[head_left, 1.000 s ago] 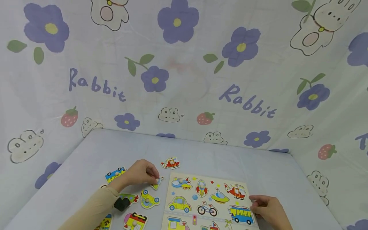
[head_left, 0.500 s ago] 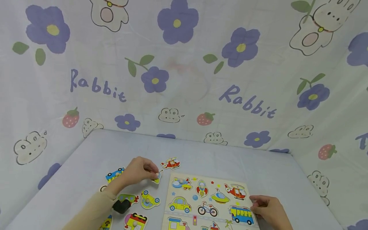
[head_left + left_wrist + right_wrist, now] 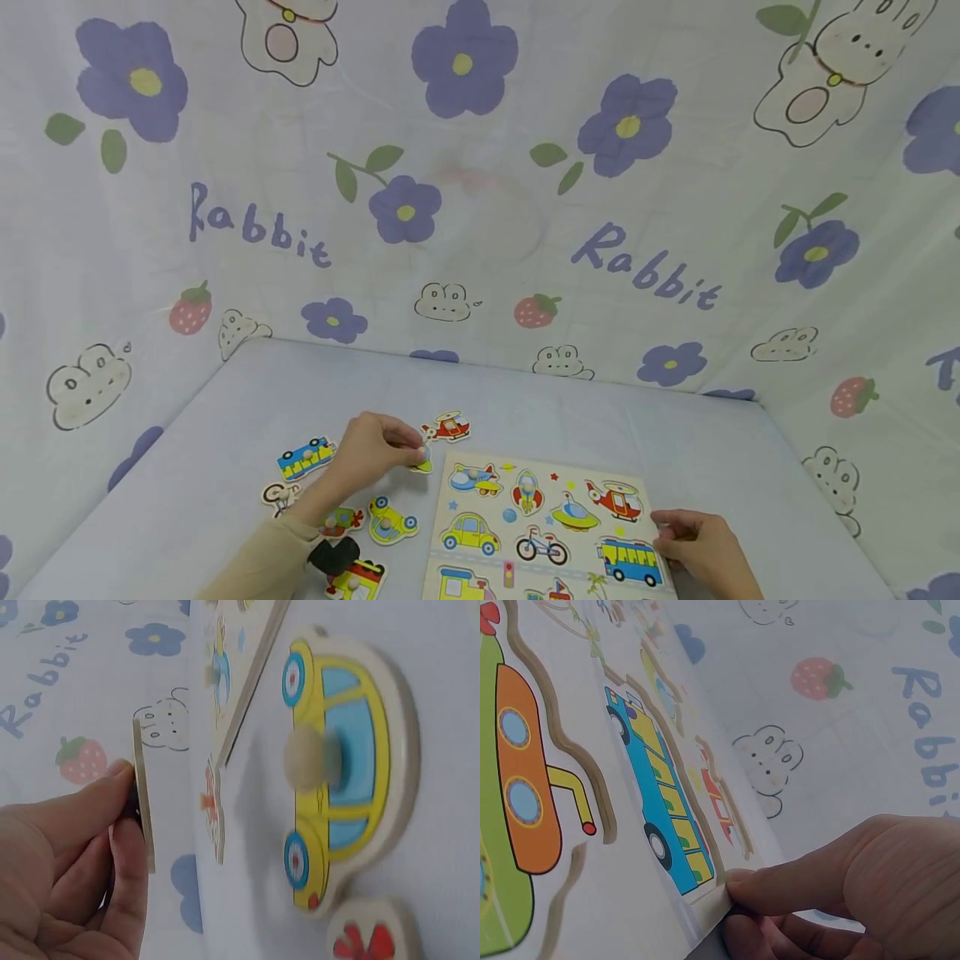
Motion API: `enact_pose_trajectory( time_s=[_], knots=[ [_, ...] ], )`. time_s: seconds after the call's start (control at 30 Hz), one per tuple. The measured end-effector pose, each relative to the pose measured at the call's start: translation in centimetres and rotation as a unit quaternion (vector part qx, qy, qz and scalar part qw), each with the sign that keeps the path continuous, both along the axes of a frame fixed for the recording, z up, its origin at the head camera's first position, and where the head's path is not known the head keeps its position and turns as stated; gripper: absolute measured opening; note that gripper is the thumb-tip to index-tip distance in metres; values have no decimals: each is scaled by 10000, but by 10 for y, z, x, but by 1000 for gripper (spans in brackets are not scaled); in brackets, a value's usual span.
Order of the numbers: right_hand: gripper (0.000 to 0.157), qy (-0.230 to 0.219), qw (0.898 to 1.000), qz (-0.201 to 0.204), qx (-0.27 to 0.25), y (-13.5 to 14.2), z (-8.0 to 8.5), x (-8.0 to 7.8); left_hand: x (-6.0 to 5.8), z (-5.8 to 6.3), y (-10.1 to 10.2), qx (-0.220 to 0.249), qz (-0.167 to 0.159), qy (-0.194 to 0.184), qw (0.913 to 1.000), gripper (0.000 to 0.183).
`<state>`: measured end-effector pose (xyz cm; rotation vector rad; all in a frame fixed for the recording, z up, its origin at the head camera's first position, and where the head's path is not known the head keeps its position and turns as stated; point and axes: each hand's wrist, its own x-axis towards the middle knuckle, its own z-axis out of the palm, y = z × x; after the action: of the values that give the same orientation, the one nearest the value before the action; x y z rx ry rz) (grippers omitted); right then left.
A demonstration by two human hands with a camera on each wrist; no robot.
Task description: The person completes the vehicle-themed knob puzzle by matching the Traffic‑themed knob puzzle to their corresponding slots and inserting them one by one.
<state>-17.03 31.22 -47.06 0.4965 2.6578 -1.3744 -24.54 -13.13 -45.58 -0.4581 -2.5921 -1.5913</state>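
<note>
My left hand (image 3: 375, 450) pinches a flying-saucer puzzle piece (image 3: 424, 461), yellow below with a blue dome. In the left wrist view the piece (image 3: 144, 802) is edge-on, raised off the table, with thumb and fingers at its knob side. A helicopter piece (image 3: 450, 426) lies just beyond that hand. My right hand (image 3: 701, 546) grips the right edge of the wooden puzzle board (image 3: 582, 542), by the bus picture. In the right wrist view its thumb (image 3: 780, 887) is on the edge, with the other fingers curled below. The board's airplane (image 3: 474, 478) and rocket (image 3: 527, 492) carry knobs.
Left of the board lie a yellow car piece (image 3: 392, 521), a bus piece (image 3: 306, 457), a bicycle piece (image 3: 280, 496), a green piece (image 3: 342, 522) and a red-and-yellow piece (image 3: 360, 579). A rabbit-print cloth (image 3: 480, 250) stands behind the table.
My left hand has lifted the flying-saucer piece and carried it right, close to the helicopter piece. The bicycle piece has come into fuller view. My right hand stays at the board's edge.
</note>
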Motion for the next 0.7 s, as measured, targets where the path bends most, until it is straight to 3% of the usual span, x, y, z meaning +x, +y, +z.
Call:
enact_pose_trajectory(
  time_s=[0.23, 0.7],
  knots=[
    [39, 25, 10000, 58, 65, 2, -1, -1, 6, -2, 23, 173, -174, 32, 9997, 11],
    [38, 46, 9998, 136, 105, 1, 0, 0, 10, -8, 70, -126, -425, 400, 9982, 13]
  ],
)
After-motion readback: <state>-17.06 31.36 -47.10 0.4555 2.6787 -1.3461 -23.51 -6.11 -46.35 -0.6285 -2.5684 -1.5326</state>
